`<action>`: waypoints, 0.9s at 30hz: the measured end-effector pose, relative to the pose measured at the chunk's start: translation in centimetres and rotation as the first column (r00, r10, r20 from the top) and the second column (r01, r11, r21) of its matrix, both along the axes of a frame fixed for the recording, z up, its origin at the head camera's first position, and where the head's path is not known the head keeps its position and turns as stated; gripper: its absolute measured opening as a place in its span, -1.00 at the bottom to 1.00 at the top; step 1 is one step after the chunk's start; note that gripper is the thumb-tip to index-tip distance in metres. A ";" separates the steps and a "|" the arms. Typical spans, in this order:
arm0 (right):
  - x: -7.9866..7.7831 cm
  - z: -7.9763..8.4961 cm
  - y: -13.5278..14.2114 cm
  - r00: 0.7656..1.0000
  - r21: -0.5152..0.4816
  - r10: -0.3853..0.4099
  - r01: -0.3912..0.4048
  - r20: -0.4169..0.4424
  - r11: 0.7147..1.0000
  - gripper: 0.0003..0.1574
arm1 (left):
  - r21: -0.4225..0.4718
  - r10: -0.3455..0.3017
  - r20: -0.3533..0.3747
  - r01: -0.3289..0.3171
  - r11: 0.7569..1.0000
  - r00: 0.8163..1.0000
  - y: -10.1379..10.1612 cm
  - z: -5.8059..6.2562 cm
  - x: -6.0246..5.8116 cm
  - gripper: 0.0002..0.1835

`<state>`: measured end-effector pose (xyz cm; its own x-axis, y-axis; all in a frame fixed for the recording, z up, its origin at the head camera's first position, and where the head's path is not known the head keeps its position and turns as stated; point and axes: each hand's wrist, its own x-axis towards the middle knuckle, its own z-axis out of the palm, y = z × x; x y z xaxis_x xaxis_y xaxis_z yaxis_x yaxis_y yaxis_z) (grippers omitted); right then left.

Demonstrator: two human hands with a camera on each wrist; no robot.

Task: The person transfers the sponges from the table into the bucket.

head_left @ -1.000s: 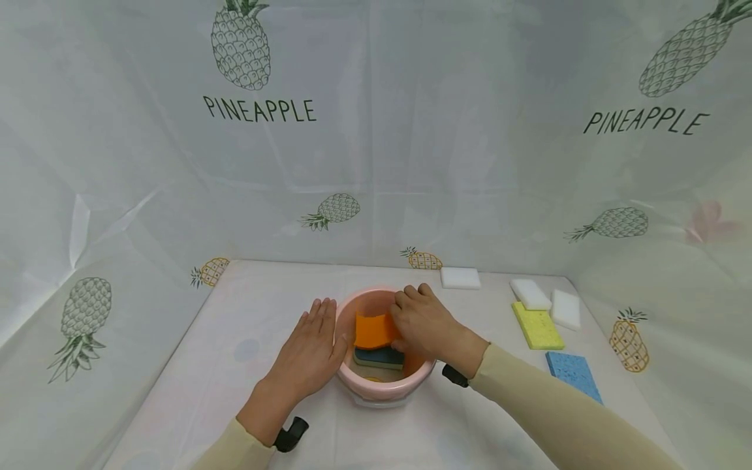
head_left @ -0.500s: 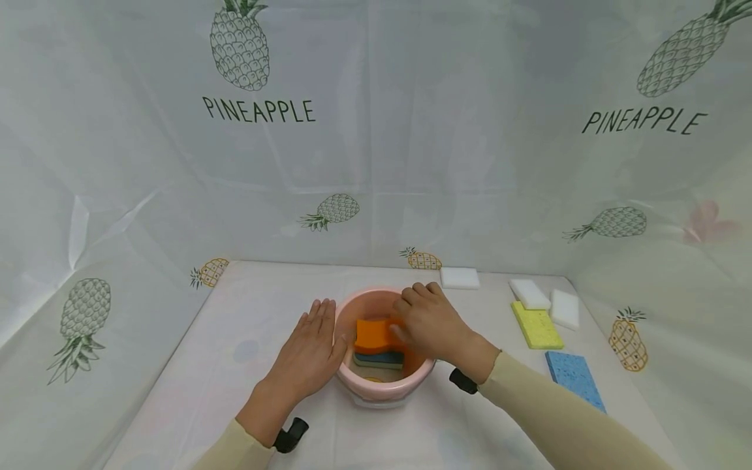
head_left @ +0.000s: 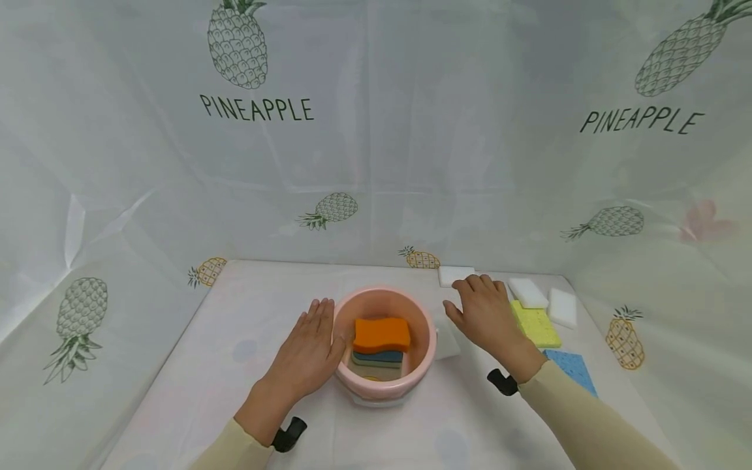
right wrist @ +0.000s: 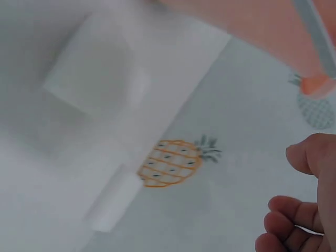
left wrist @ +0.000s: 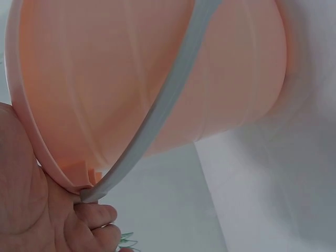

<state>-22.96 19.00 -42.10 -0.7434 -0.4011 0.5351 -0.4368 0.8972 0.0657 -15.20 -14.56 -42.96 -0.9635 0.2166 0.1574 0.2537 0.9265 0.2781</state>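
A pink bucket [head_left: 425, 356] with a grey handle [left wrist: 152, 121] stands on the table. Inside lies an orange sponge [head_left: 382, 335] on top of a blue-and-grey sponge [head_left: 377, 360]; a bit of yellow shows at the bottom. My left hand [head_left: 305, 356] rests against the bucket's left rim, fingers straight, thumb at the edge. To the right of the bucket, my right hand [head_left: 486, 316] hovers with nothing in it, fingers loosely bent and thumb apart. Close by are a white sponge [head_left: 448, 344] beside the bucket and another white sponge [head_left: 451, 276] behind the fingertips.
At the right, two white sponges [head_left: 562, 308] lie by a yellow sponge [head_left: 537, 326], one overlapping it. A blue sponge [head_left: 572, 371] is nearer, partly behind the right forearm. A pineapple-print sheet [head_left: 376, 150] hangs behind and at both sides of the table [head_left: 258, 307].
My right hand has let go of the orange sponge, left the bucket and moved right. The white sponge beside the bucket has come into sight. My left hand has stayed at the rim.
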 end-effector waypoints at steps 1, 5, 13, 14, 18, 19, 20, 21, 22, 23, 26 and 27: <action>0.1 -0.5 0.4 1.000 -0.001 -0.027 0.027 0.014 1.000 -0.52 | 0.000 0.000 0.002 0.000 1.000 1.000 0.0 0.0 0.0 -0.29; 0.4 -3.1 1.3 0.989 -0.003 -0.119 0.120 0.086 0.993 -0.38 | -0.001 0.001 0.003 -0.001 1.000 1.000 -0.1 0.0 0.1 -0.29; 1.7 -7.9 1.2 0.955 0.022 -0.177 0.177 0.237 0.984 -0.11 | 0.006 0.010 0.021 -0.011 1.000 1.000 0.0 0.0 0.1 -0.28; 1.8 -8.4 1.0 0.955 0.032 -0.178 0.176 0.238 0.984 -0.10 | 0.007 0.013 0.024 -0.013 1.000 1.000 0.0 0.1 0.1 -0.28; 2.0 -9.7 0.5 0.948 0.069 -0.194 0.183 0.252 0.981 -0.13 | 0.015 0.013 0.033 -0.014 1.000 0.999 0.0 0.1 0.1 -0.28; 2.0 -9.9 0.4 0.945 0.078 -0.202 0.188 0.257 0.979 -0.14 | 0.016 0.015 0.036 -0.016 1.000 0.999 0.0 0.1 0.1 -0.28; 2.0 -10.0 0.3 0.943 0.084 -0.207 0.191 0.260 0.978 -0.15 | 0.018 0.014 0.034 -0.015 1.000 0.999 0.0 0.1 0.1 -0.28; 2.0 -10.2 0.2 0.940 0.089 -0.214 0.197 0.265 0.976 -0.15 | 0.015 0.014 0.032 -0.015 1.000 0.999 0.0 0.1 0.1 -0.28; 2.0 -10.3 0.1 0.937 0.093 -0.220 0.202 0.270 0.975 -0.15 | 0.016 0.014 0.030 -0.014 1.000 0.999 0.0 0.1 0.1 -0.28; 2.0 -10.4 0.1 0.933 0.097 -0.227 0.208 0.279 0.973 -0.14 | 0.013 0.015 0.027 -0.015 1.000 1.000 0.0 0.0 0.1 -0.28; 2.0 -10.5 0.0 0.918 0.106 -0.245 0.222 0.312 0.969 -0.11 | 0.008 0.015 0.016 -0.015 1.000 1.000 -0.1 0.0 0.1 -0.28; 2.0 -10.6 0.0 0.913 0.106 -0.248 0.226 0.323 0.968 -0.11 | 0.005 0.016 0.015 -0.016 1.000 1.000 -0.1 0.0 0.1 -0.28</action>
